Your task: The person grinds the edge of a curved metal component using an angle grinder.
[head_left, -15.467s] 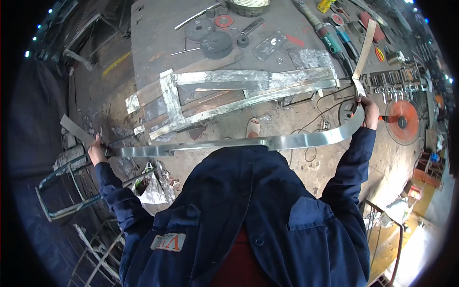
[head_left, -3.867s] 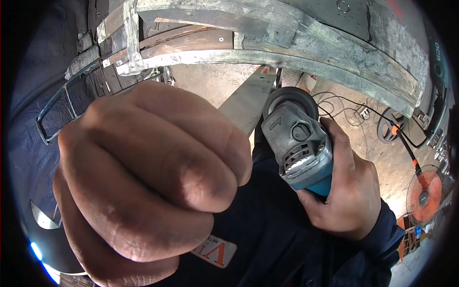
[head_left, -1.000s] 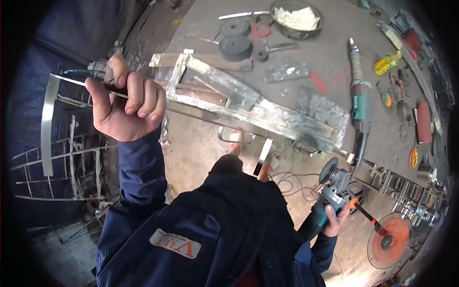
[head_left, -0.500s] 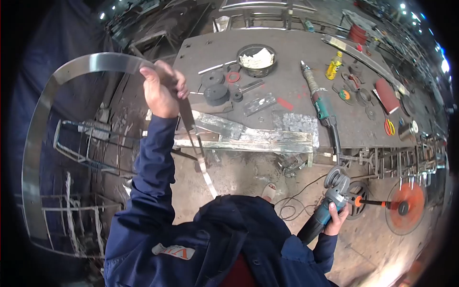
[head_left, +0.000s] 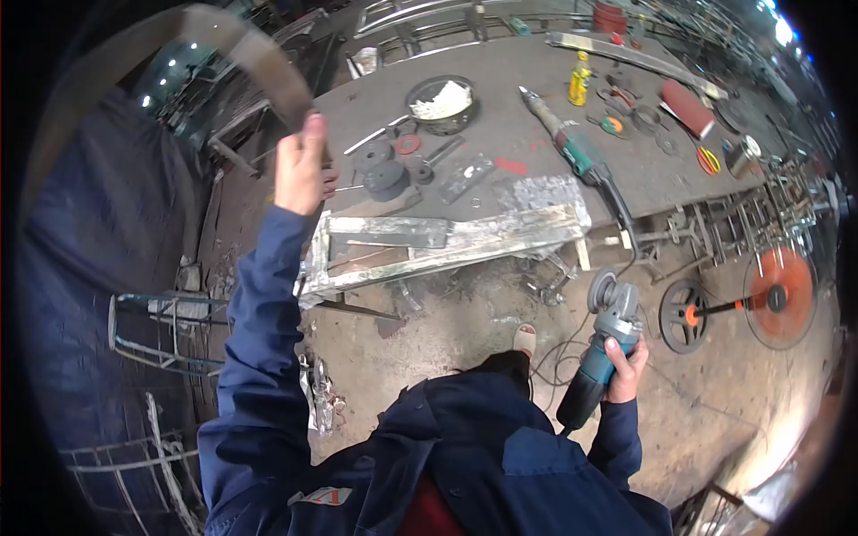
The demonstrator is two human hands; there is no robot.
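Note:
My left hand (head_left: 299, 170) is raised high at the upper left and grips a long curved metal strip (head_left: 237, 40). The strip arcs up and away to the left, above the workbench edge. My right hand (head_left: 626, 362) hangs low at the right, shut around the handle of a teal angle grinder (head_left: 603, 344). The grinder's disc end points up, toward the bench, and its cable trails over the floor. My dark blue jacket fills the bottom of the view.
A steel workbench (head_left: 536, 107) holds grinding discs (head_left: 384, 174), a bowl (head_left: 440, 103), a second long grinder (head_left: 567, 143), a yellow bottle (head_left: 581, 85) and a clamped metal jig (head_left: 438, 241). An orange fan (head_left: 778, 295) stands at right. Metal frames (head_left: 152, 330) lie at left.
My left hand has swung the curved strip higher and further back, so most of it now leaves the view. The right hand keeps the grinder low at my side.

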